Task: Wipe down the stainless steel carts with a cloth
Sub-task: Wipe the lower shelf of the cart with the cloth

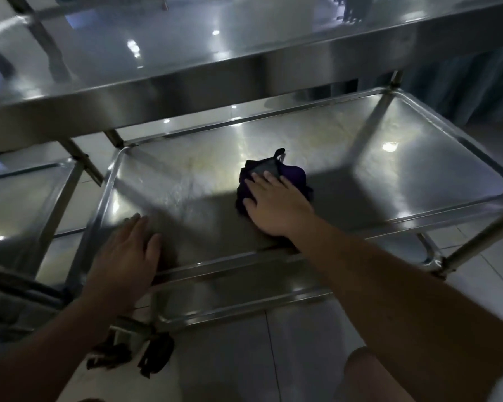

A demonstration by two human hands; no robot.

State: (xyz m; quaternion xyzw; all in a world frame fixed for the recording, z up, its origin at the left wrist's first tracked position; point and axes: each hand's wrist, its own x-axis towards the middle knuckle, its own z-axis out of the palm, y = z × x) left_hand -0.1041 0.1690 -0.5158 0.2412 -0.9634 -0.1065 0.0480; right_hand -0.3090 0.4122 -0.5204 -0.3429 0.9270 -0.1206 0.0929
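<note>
A person leans in under the top shelf (pixel 244 79) of a stainless steel cart (pixel 360 158) and works on its middle shelf (pixel 346 146), a shallow rimmed tray whose long axis runs from lower left to upper right across the view. The right hand (pixel 276 206) lies flat, fingers straight and slightly spread, pressing a bunched dark purple cloth (pixel 273 172) onto the steel near the middle of the tray, a little toward its near rail (pixel 230 261). The cloth's longer side runs away from the person, and a small loop at its far end points toward the back of the cart. The left hand (pixel 128 253) rests open, fingers together and straight, on the near left part of the same tray, beside the corner post, well apart from the cloth. A lower shelf (pixel 244 294) shows beneath the near rail. A second steel cart (pixel 21 198) stands just beside to the left. A caster wheel (pixel 154 353) sits on the pale tiled floor (pixel 259 358) below the left forearm.
</note>
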